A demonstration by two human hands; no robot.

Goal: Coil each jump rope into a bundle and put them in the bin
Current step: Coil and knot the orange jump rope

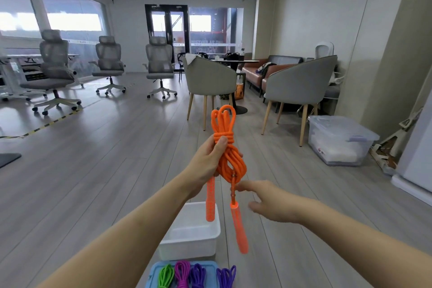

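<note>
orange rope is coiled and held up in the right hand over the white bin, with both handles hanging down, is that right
Not quite: the head view shows the left hand gripping the coiled orange rope, not the right. The right hand is open beside one hanging handle. The rest stands: the rope is held up above the white bin with both handles hanging down.

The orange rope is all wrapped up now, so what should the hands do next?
Probably lower the orange rope into the white bin below: it is already coiled, the left hand holds it, and the bin looks empty.
</note>
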